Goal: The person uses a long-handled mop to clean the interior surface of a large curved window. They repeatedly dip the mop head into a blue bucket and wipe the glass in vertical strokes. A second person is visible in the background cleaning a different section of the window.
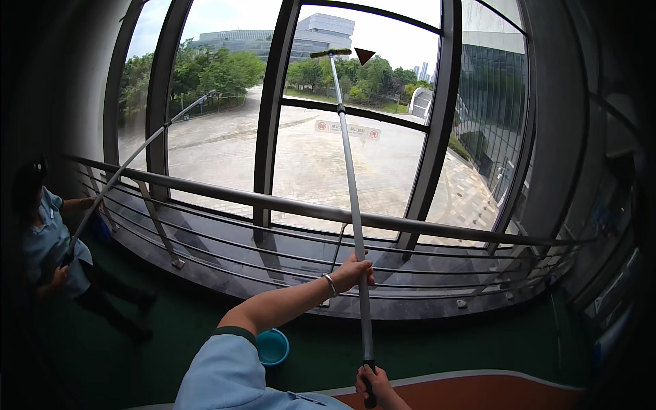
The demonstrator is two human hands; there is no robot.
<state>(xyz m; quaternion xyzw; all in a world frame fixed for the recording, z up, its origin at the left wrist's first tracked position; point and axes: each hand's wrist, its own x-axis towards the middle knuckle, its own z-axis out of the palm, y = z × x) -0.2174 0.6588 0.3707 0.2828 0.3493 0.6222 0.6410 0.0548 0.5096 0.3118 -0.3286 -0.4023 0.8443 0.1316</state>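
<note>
A long metal telescopic pole slants up and away over the railing. Around its middle section my left hand is closed, with a silver bangle on the wrist. Lower down, my right hand grips the pole's black handle. At the far end, a window-washer head with a greenish fuzzy sleeve lies against the upper part of the tall window, just left of a red triangle marker. Whether the sleeve is wet cannot be told.
A metal railing with several horizontal bars runs between me and the glass. On the green floor stands a blue bucket, beside my left arm. At left, a co-worker in a light blue shirt holds another long pole towards the windows.
</note>
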